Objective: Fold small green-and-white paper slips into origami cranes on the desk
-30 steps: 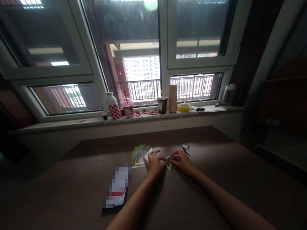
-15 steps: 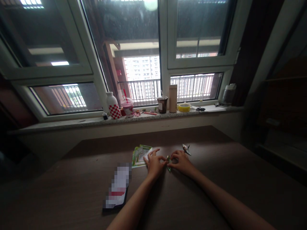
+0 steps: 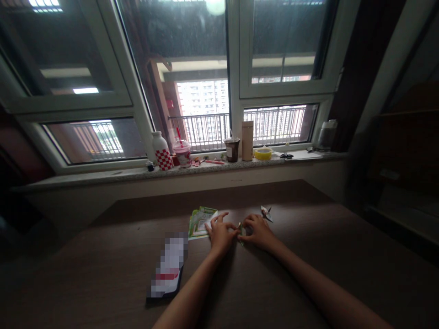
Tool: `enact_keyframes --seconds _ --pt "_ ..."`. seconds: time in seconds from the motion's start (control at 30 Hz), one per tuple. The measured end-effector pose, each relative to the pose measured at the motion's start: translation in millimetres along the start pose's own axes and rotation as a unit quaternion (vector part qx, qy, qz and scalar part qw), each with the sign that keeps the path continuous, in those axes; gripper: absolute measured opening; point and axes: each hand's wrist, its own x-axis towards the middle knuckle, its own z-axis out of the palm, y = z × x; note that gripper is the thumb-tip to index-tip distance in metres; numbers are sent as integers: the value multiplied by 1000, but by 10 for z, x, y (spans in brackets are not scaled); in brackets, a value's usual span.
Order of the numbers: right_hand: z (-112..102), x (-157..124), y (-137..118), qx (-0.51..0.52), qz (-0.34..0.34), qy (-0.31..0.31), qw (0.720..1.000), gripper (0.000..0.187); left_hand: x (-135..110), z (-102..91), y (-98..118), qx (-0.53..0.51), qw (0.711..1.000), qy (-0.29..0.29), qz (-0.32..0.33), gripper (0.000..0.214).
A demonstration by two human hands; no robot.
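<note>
A small folded paper piece [image 3: 241,230], green and white, lies on the dark wooden table [image 3: 295,274] between my two hands. My left hand [image 3: 219,234] pinches its left side with thumb and forefinger, the other fingers raised. My right hand [image 3: 259,232] pinches its right side, fingers curled. Most of the paper is hidden by my fingertips. A finished folded paper figure [image 3: 266,213] stands just beyond my right hand.
A stack of green printed paper sheets [image 3: 199,221] lies just left of my left hand. A phone [image 3: 167,270] lies nearer on the left. On the window sill [image 3: 103,174] stand a checkered bottle [image 3: 162,151], cups, a tall flask [image 3: 247,140] and a yellow tape roll [image 3: 263,153].
My hands have drawn closer together over the folded paper, and less of it shows below my fingers than a second ago.
</note>
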Motion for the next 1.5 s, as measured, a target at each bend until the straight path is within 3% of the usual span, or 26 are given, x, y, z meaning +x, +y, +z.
enact_keyframes --seconds 0.3,0.63,1.5 --pt "-36 -15 40 25 -11 -16 999 42 -28 -34 45 2 1000 0 -1 5" --pt "10 -10 96 43 -18 -3 999 22 -26 -1 18 3 1000 5 7 5" --pt "-2 -13 -57 -23 0 7 1000 34 -20 -7 10 9 1000 -2 9 2"
